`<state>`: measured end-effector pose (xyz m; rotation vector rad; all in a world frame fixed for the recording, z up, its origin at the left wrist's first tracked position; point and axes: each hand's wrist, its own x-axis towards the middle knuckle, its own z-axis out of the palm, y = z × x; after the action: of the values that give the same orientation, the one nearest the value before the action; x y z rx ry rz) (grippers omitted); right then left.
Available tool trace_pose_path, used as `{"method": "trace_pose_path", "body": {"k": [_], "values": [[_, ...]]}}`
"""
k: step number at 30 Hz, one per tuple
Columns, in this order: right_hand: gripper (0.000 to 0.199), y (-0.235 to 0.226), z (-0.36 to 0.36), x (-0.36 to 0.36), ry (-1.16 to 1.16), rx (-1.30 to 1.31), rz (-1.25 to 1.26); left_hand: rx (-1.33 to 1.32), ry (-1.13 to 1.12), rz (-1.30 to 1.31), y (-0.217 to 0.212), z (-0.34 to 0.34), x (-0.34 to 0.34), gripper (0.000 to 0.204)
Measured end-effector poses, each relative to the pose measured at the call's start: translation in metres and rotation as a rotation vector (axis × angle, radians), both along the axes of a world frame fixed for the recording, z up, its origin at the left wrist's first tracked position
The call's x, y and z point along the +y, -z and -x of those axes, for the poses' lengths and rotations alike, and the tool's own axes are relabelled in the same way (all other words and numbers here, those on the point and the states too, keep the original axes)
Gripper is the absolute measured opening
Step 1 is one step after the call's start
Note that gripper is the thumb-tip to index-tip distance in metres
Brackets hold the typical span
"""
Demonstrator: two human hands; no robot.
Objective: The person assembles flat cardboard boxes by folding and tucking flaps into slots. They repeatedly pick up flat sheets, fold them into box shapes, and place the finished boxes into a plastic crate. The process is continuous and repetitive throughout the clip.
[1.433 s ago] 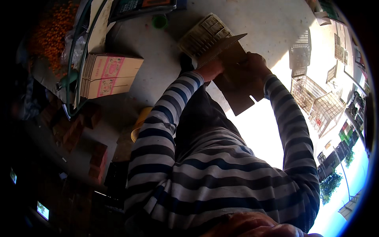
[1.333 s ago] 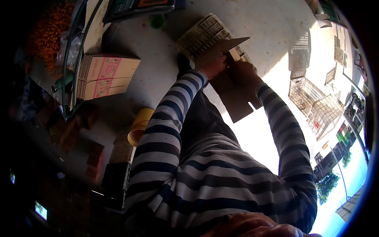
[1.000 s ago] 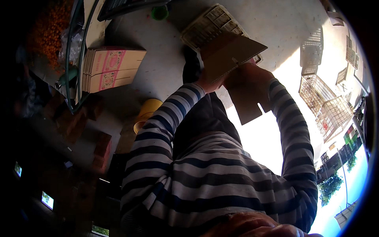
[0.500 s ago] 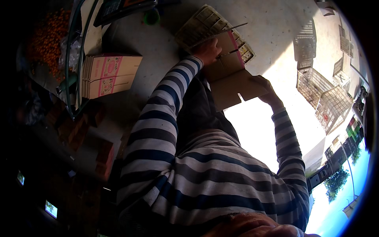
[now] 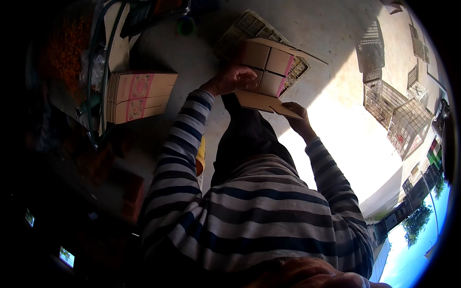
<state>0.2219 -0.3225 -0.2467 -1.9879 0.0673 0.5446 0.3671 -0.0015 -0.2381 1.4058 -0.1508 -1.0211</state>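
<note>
At the view's twelve o'clock, the person's left hand (image 5: 235,79) has its fingers loosely curled and parted beside the cardboard carton (image 5: 271,80); whether they touch it cannot be told. At two o'clock, the right hand (image 5: 296,115) pinches the right end of the carton's near flap (image 5: 257,101). The carton sits at one o'clock, above a slatted plastic crate (image 5: 300,72). Flattened cartons (image 5: 141,97) stand at ten o'clock.

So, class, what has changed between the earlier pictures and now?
The left hand has moved left and is open by the cardboard carton; contact is unclear. The right hand has moved toward the body, holding the near flap. Four panels now show, meeting in a cross. The flattened cartons and plastic crate stayed put.
</note>
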Motion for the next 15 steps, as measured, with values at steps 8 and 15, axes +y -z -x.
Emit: {"method": "trace_pose_path", "body": {"k": [8, 15], "values": [[0.024, 0.005, -0.022, 0.02, -0.054, 0.156, -0.057, -0.064, -0.327, -0.042, -0.022, 0.052, 0.004, 0.057], [0.053, -0.013, -0.065, 0.024, 0.044, -0.214, 0.594, -0.209, -0.264, -0.598, 0.052, -0.02, -0.042, 0.053]]}}
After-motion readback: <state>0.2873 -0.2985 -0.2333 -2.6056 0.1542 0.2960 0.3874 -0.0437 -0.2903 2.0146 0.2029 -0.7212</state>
